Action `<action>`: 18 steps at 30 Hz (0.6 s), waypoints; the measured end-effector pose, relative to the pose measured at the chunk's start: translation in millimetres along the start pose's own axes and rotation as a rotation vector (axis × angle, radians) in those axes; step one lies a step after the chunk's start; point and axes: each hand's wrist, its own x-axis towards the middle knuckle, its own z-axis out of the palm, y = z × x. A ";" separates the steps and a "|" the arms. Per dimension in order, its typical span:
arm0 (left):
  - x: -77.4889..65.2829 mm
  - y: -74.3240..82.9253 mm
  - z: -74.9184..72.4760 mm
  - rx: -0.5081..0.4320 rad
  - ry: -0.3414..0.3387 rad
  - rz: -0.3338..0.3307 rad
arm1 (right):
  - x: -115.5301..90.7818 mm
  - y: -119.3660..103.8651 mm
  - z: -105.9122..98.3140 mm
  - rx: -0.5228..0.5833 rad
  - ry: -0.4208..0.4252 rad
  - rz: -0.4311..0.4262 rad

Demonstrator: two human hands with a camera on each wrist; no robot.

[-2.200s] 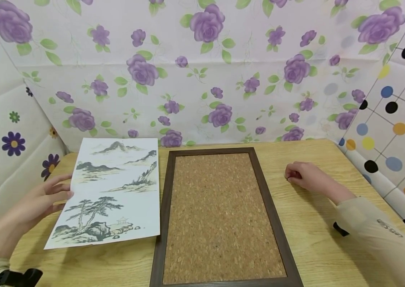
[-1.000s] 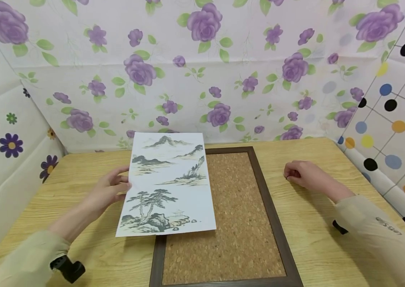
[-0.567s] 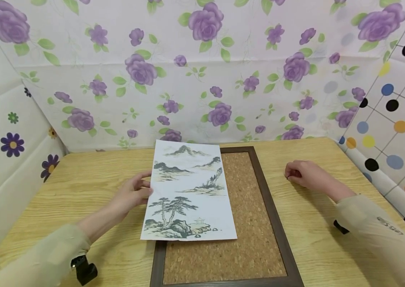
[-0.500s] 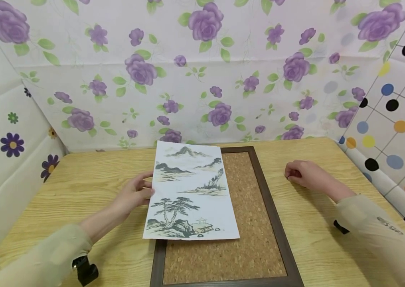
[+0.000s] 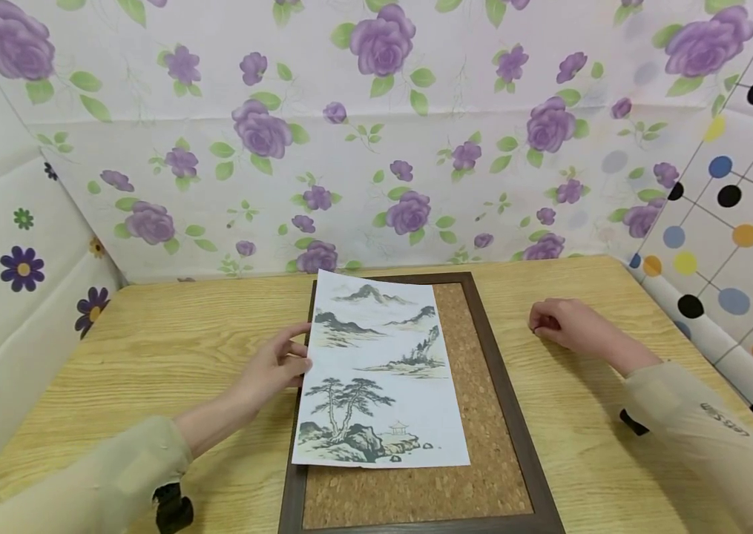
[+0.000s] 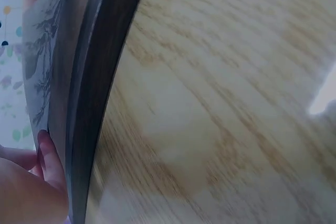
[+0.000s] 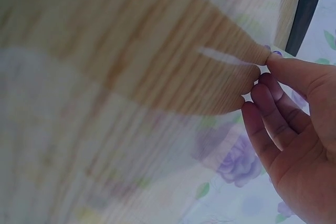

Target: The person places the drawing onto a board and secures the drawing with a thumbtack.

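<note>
At the near end of the table (image 5: 236, 478), the framed corkboard (image 5: 416, 495) shows bare cork below the landscape print (image 5: 376, 352). The sheet's over the board but offset left, long axis near-to-far like the frame's; can't tell if it's touching cork. Left hand (image 5: 269, 377) is the close one, pinching its left edge, so the print's just to its right. Right hand (image 5: 566, 326) rests loosely curled, nothing visible in it, well apart; the right rail (image 5: 513, 415) is in between. Floral backdrop (image 5: 363, 159) behind.
</note>
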 end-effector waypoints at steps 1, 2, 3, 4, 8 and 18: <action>-0.3 0.4 1.5 0.003 -0.004 0.003 | 0.0 -0.2 0.2 -0.002 0.001 0.000; -0.6 0.4 3.1 0.006 -0.009 0.009 | 0.0 -0.3 0.5 -0.004 0.002 -0.001; -0.9 0.3 4.7 0.009 -0.012 0.018 | 0.0 -0.3 0.7 -0.004 0.001 -0.001; -1.3 0.2 6.2 0.008 -0.018 0.029 | 0.0 -0.4 0.8 -0.004 0.000 -0.001; -3.4 -1.1 12.8 0.022 -0.039 0.059 | -0.6 -1.2 -0.1 0.001 -0.003 0.000; -2.1 -2.7 22.5 0.074 -0.049 0.090 | 0.0 -0.1 -0.3 0.006 0.008 -0.020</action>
